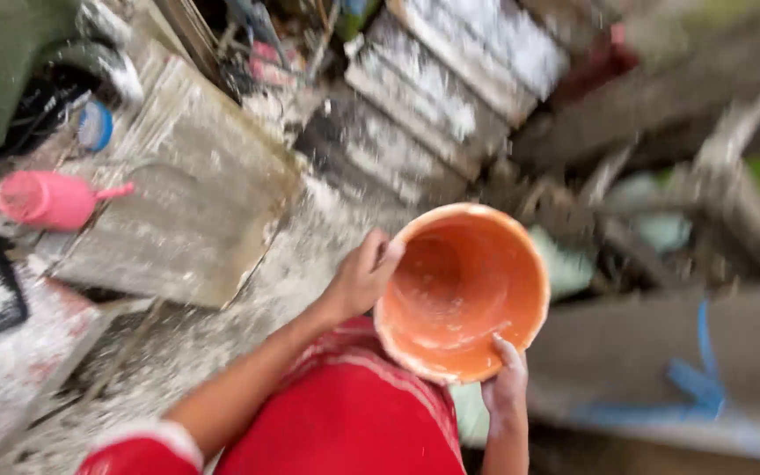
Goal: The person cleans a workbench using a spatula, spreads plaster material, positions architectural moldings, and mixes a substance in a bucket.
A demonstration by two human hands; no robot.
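Hands' grip (507,391) (both closed) on orange bucket (461,290)

outdoor work yard, cement-splashed ground (310,255), stacked corrugated sheets (450,79), grey slab (186,202), pink watering can (50,200), blue strap (701,369), rubble and clutter all round

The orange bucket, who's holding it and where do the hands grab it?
The person holds the orange bucket by its rim with both hands: the left hand grips the left edge, the right hand the near edge.
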